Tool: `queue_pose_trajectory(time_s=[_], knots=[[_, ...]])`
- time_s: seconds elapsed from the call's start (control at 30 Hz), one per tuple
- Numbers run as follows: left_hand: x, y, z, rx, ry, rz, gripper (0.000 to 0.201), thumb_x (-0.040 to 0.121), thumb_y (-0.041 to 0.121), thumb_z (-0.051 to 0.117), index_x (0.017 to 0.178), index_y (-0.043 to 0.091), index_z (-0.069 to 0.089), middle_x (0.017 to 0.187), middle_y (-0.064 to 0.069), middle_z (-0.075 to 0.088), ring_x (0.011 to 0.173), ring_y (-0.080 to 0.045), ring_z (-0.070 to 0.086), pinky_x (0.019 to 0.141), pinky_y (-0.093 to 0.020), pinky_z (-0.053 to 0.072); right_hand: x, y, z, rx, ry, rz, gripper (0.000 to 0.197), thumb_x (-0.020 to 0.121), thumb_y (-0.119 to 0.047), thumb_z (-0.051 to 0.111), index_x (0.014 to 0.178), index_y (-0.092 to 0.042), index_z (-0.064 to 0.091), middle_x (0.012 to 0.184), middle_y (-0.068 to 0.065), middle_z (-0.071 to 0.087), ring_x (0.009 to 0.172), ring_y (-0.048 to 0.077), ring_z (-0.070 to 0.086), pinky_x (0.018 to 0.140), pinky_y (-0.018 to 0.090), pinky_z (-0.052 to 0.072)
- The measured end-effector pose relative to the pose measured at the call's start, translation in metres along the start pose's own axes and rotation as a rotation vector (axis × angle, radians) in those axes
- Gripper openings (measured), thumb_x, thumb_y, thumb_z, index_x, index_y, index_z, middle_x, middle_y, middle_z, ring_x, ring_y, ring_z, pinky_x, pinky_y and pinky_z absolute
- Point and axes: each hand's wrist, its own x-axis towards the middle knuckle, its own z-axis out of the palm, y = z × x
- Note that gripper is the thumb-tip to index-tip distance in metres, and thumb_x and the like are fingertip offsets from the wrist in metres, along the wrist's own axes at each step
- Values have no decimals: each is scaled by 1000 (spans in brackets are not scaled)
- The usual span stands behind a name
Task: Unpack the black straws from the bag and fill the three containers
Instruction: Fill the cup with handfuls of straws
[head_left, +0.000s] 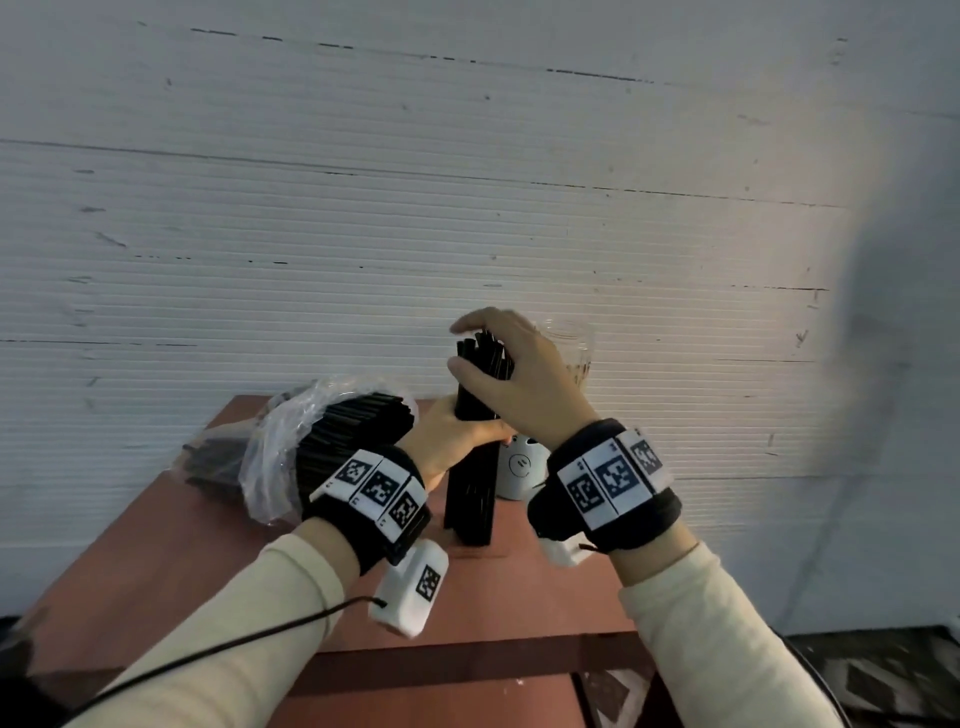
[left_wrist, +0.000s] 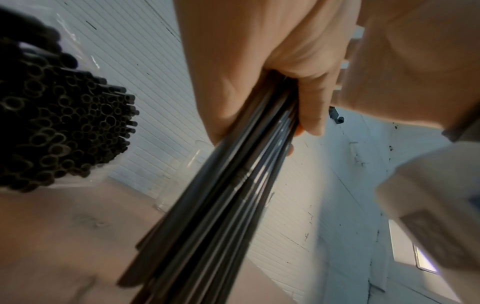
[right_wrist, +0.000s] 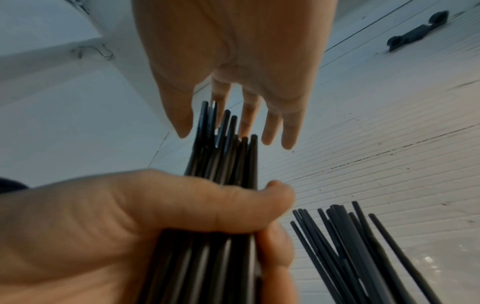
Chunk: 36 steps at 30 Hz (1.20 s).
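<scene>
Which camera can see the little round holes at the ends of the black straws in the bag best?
The left wrist view: the clear plastic bag of black straws faces it end-on, so the open ends show as rings. The head view shows that bag from the side, lying on the reddish-brown table. I cannot see the bag in the right wrist view.

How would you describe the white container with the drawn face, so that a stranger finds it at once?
On the red-brown table, look right of the upright straw bundle that both hands hold. The small white container stands there, partly hidden by the right wrist. Unlike the clear jar behind, it is opaque and bears a face.
</scene>
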Motion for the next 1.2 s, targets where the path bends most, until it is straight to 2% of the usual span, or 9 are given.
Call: queue_pose_trajectory(time_s=[0.13,0.33,0.47,0.63,0.77,0.9,0.97,1.07,1.2], knots=[[-5,5,2,-4,-69,14,19,82,3,71,100,9,67,89,1,74,91,-14,68,89,-28,53,5,4,-1,11,-2,-82,38,93,-22,61,131,-25,54,132,-4,52,122,6,47,101,10,33],[-9,-8,-2,122,-176,-123,6,82,2,71,83,2,64,95,-27,64,96,-33,63,102,-40,46,-2,16,16,-27,-37,-59,28,87,-10,63,115,-15,65,117,0,57,110,11,52,96,20,37],[-8,-16,-5,122,-299,-255,10,84,1,69,92,7,66,99,-14,63,95,-21,62,98,-32,49,-6,20,20,-27,79,-49,23,83,-10,66,106,-14,66,108,-4,46,104,21,51,93,30,41],[-8,-26,-10,158,-362,-303,26,86,30,71,92,5,67,91,-9,65,93,-20,62,106,-37,45,-10,17,15,10,24,-55,21,85,-10,67,106,-12,62,100,-5,53,89,3,50,80,7,36],[-13,-14,-9,270,-313,-189,33,94,38,60,81,7,59,80,-6,59,88,-18,57,97,-30,45,-13,15,1,91,97,7,67,76,-33,81,132,-19,47,129,-4,42,116,7,47,96,12,39],[-19,8,-12,276,-346,0,23,94,32,61,76,17,61,77,-1,59,81,-12,58,88,-33,50,-20,18,-20,155,40,163,104,54,-62,82,138,-35,28,134,-6,33,117,6,44,89,11,42],[-22,20,-11,336,-458,41,20,95,25,60,83,9,63,81,-3,61,82,-11,60,84,-27,51,-23,22,-24,191,-123,197,93,51,-65,79,129,-31,41,125,0,47,110,10,51,87,20,46],[-21,21,-8,452,-625,32,23,94,25,62,87,3,65,87,-9,66,90,-14,65,92,-28,52,-30,23,-23,278,-377,198,52,68,-34,86,108,-8,64,103,4,68,96,7,65,84,24,53],[-13,3,3,301,-602,28,20,88,22,70,82,3,66,80,-8,64,82,-15,62,88,-32,51,-32,24,-19,249,-290,169,13,80,-8,75,79,-1,64,71,3,65,69,11,62,66,25,52]])
